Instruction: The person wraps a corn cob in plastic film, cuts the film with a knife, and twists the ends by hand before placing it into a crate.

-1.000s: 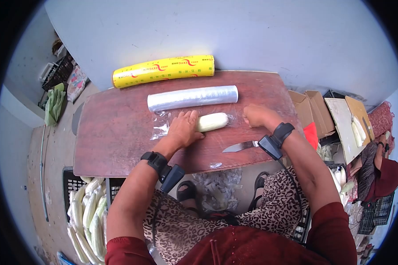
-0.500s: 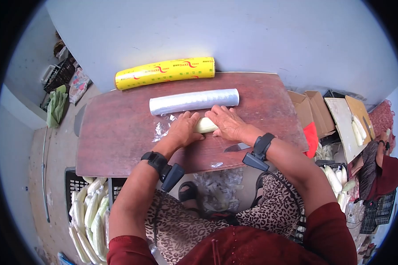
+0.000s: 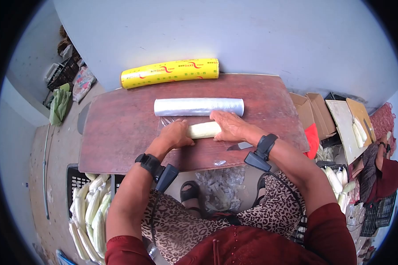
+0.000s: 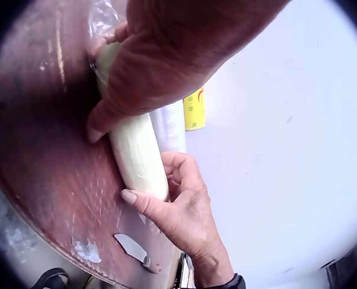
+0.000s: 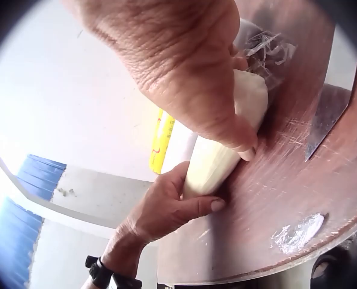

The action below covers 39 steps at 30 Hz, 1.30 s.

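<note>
The pale cob (image 3: 203,130) lay lengthwise near the middle of the tabletop (image 3: 119,132), just in front of the clear film roll (image 3: 199,107). The left hand (image 3: 174,135) curled over the cob's left end and the right hand (image 3: 229,126) over its right end, both gripping it. The head view showed the yellow boxed roll (image 3: 170,73) along the tabletop's far edge and a knife (image 3: 239,146) near the front edge beside the right wrist; it hid the fingertips. The left wrist view showed the left thumb pressed to the wood beside the cob (image 4: 136,158) and the right hand (image 4: 181,205) with its thumb under the cob's other end. The right wrist view showed crumpled film (image 5: 268,51) bunched at the right end of the cob (image 5: 223,150), under the right hand (image 5: 184,66), and a scrap of film (image 5: 297,233) near the front edge.
</note>
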### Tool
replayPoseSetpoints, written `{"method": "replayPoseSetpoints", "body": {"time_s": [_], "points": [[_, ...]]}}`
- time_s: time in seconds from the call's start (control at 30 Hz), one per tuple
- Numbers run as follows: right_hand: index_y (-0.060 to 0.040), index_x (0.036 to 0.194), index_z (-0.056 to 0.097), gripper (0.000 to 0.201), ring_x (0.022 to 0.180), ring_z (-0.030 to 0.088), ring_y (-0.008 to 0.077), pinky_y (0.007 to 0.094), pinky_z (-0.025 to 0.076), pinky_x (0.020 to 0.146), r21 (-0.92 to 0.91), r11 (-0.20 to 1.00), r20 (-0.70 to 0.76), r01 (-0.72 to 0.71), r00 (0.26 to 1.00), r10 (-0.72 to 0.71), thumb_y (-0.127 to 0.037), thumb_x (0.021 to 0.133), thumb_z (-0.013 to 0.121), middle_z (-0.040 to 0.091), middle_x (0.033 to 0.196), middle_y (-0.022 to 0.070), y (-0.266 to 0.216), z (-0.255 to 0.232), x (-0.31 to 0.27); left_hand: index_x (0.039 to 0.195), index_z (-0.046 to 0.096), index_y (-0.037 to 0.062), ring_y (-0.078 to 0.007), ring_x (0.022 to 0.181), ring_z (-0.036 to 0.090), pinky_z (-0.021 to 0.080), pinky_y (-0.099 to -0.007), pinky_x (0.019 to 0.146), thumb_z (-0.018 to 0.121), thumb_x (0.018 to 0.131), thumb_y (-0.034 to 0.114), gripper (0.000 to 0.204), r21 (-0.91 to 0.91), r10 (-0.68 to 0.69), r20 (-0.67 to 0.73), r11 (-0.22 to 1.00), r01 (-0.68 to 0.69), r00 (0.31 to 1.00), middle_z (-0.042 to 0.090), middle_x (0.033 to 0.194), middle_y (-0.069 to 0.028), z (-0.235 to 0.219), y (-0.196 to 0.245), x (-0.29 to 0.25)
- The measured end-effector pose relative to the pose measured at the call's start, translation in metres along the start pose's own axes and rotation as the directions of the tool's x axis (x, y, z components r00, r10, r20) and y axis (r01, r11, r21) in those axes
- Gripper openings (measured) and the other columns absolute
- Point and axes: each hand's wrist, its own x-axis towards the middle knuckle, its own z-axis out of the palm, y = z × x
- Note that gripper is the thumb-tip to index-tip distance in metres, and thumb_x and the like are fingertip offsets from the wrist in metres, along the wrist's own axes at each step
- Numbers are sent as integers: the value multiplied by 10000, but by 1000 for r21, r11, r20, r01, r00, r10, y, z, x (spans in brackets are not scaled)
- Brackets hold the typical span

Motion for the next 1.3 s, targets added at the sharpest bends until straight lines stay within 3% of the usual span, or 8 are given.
{"method": "replayPoseSetpoints", "body": {"time_s": [0.3,0.53,0.73,0.83,0.9,0.97,1.03,1.3], "points": [[-12,1015,545,452,1068,552,377,483,425,890,-27,1000,113,2,994,1,-287,740,774,582,1052,178,-5,-7,-2,981,706,-13,-391,977,667,532,-447,851,821,672,328,474,142,-161,120,979,143,980,699,1002,-234,-9,-22,-5],[12,1146,560,522,1188,534,392,522,423,988,-74,996,250,-42,966,59,-296,781,771,590,1168,216,-16,-17,-1,815,720,-21,-414,842,680,544,-479,756,682,738,172,211,152,-240,23,960,234,971,687,848,-251,-14,-60,-16],[31,1141,574,529,1196,532,400,546,421,991,-75,995,293,-66,952,86,-307,786,773,577,1197,225,-23,-21,-2,960,721,37,-408,938,677,549,-485,801,584,821,96,204,371,-413,-176,813,449,894,703,1061,-192,-34,-59,-38],[37,1145,585,537,1185,537,401,547,421,991,-51,997,237,-65,968,76,-313,786,776,567,1203,219,-22,-19,-5,936,697,31,-411,947,657,535,-489,819,577,840,92,165,293,-224,-420,884,365,879,685,1012,-183,-36,-43,-40],[36,1144,594,528,1175,542,395,542,424,991,-59,996,245,-62,967,75,-312,790,773,564,1196,216,-21,-20,-4,965,656,25,-405,989,618,513,-486,850,617,843,119,159,124,-27,-490,987,101,871,634,998,-199,-28,-16,-32],[32,1140,604,515,1165,547,391,539,426,989,-53,997,248,-64,966,75,-311,793,768,564,1185,215,-21,-21,-4,1089,629,-9,-407,1051,598,496,-456,909,699,819,136,315,6,138,-385,989,-147,913,609,1102,-232,-24,20,-32],[26,1134,615,499,1154,552,389,537,427,987,-32,997,242,-75,967,81,-310,795,763,565,1172,217,-20,-21,-5,1163,586,0,-388,1112,556,462,-453,954,752,777,168,452,6,259,-283,963,-268,924,576,1153,-208,-7,38,-25],[8,1080,660,431,1105,581,390,520,447,944,-1,999,216,-54,975,53,-279,776,763,612,1123,206,-17,-19,-5,1203,546,30,-362,1115,529,432,-463,959,778,741,180,538,81,242,-191,970,-230,951,550,1143,-161,16,52,-12]]}}
